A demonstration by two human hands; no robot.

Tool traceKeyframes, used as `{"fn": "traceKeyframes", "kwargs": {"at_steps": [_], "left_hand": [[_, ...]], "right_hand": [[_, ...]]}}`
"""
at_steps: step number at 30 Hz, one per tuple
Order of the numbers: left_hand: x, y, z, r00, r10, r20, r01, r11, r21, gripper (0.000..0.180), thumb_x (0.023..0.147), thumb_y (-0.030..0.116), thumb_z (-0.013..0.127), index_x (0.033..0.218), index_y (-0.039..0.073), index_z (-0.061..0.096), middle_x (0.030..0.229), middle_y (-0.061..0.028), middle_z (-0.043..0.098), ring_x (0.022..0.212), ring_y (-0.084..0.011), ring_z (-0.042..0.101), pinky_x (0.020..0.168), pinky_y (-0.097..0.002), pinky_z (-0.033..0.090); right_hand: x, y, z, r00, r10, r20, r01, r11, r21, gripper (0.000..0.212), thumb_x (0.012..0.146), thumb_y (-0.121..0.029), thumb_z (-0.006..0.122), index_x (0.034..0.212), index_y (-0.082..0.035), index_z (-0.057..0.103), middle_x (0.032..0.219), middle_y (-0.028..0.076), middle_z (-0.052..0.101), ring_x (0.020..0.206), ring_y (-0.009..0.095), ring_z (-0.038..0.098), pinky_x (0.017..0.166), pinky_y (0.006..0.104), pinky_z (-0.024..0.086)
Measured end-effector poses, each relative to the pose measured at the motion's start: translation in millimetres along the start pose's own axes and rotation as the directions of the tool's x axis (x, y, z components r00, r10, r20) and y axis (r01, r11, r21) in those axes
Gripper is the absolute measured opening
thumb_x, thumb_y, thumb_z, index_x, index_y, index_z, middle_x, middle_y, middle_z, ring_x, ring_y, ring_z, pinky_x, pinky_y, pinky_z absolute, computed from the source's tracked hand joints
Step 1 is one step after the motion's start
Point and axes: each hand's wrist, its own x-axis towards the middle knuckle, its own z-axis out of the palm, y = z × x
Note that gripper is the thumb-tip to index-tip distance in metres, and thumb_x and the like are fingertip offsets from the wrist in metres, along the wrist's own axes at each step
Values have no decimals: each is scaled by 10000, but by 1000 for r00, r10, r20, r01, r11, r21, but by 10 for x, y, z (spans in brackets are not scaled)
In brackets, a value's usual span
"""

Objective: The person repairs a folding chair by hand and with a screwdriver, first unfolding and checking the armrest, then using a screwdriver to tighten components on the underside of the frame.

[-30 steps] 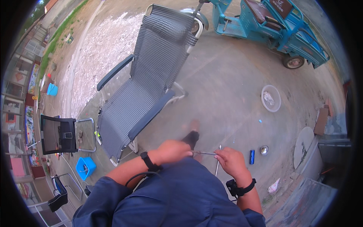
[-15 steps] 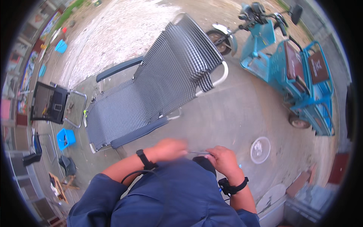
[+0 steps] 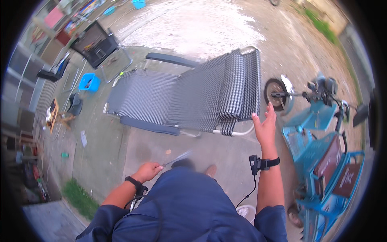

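A folding lounge chair (image 3: 201, 90) with black-and-white woven fabric stands in front of me, its backrest raised toward the right. A checked head pillow (image 3: 233, 86) lies across the backrest's upper end. My right hand (image 3: 264, 126) reaches to that end's near corner, its fingers spread. The thumb is at the fabric edge; whether it touches cannot be made out. Low in front of my body, my left hand (image 3: 148, 171) is closed around a thin, long metallic tool (image 3: 175, 158). Motion smears the tool, so its exact kind does not show.
A blue three-wheeled electric cart (image 3: 310, 129) stands close on the right. Past the chair's foot are a blue basket (image 3: 89, 82) and a black chair (image 3: 96, 46). A wooden stool (image 3: 56, 117) is at left. A white bucket (image 3: 246, 213) sits beside my right elbow.
My view has turned rightward. My hands were together at the thin tool; now the left holds it alone, and the right has let go and stretched forward to the lounge chair's backrest.
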Motion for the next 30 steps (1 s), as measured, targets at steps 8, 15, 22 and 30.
{"fn": "traceKeyframes", "kwargs": {"at_steps": [8,15,22,30], "left_hand": [[-448,-28,537,965,-258,-40,244,946,-215,363,939,386,546,917,42,658,734,-73,659,687,-195,621,680,-324,498],[-125,202,538,972,-197,-129,163,958,-236,384,947,399,513,929,42,652,742,-96,658,709,-229,631,689,-340,498],[-58,356,488,948,-266,-175,182,903,-389,385,939,402,528,914,41,658,726,-79,656,676,-214,621,676,-332,496],[-84,576,709,898,-353,-262,218,874,-434,390,940,403,525,906,38,660,724,-71,656,676,-197,623,663,-328,498]], "right_hand": [[323,595,623,985,144,99,-164,955,248,682,874,-164,605,1427,43,264,1393,290,411,1266,387,453,1062,401,342],[391,648,527,945,264,191,-311,906,286,606,891,-62,524,1442,-7,277,1376,227,454,1248,313,473,1056,370,341],[401,538,468,927,287,242,-363,851,380,599,908,-29,491,1456,-16,250,1412,184,406,1235,265,462,1047,347,348],[572,523,335,800,317,509,-581,622,525,707,882,-3,519,1489,-87,167,1404,160,386,1168,253,512,908,361,492]]}}
